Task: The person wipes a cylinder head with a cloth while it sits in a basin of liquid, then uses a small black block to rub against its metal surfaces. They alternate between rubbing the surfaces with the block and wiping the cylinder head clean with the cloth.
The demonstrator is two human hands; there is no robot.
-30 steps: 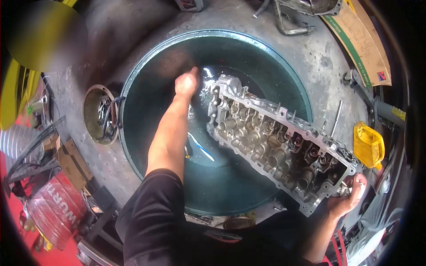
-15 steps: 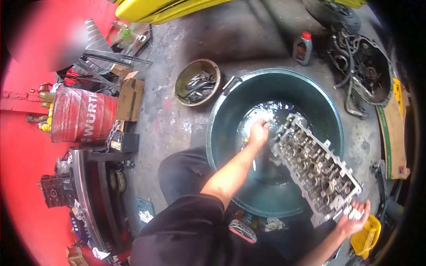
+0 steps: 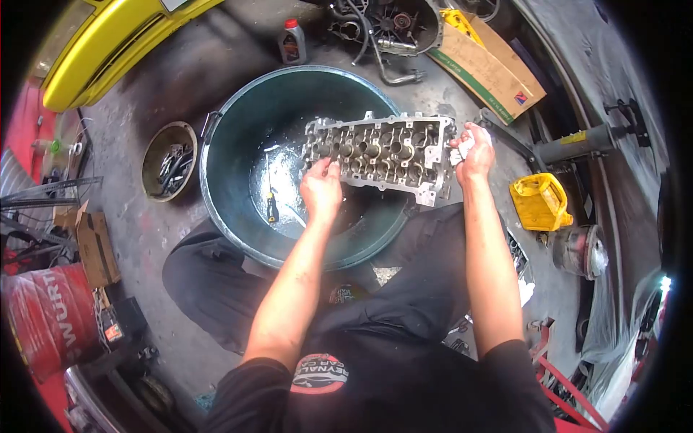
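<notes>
The person is holding the metal engine part (image 3: 379, 149) above the tub (image 3: 289, 90), with its left end over the opening and its right end reaching past the rim, near the right leg (image 3: 426, 238). The right hand (image 3: 475, 153) is bearing that far end, its grip clamped around it with a white wad (image 3: 460, 150) bunched in the fingers, perhaps for a surer hold on slick metal. The left hand (image 3: 321, 189) is touching the near edge close to the other end; whether its grip is closing on the metal or only steadying it, one cannot tell, as the fingertips are partly hidden. Spacing the hands this way is probably keeping a long, heavy piece level. Its hollowed side is facing up, leaving the round openings in sight. The tub is likely sitting beneath so that drips are falling inside. A screwdriver (image 3: 271, 207) is lying in it, left of the part. On the floor (image 3: 144, 234), a bowl (image 3: 160, 142) is keeping loose metal pieces together, just beside the tub and seemingly within easy reach.
</notes>
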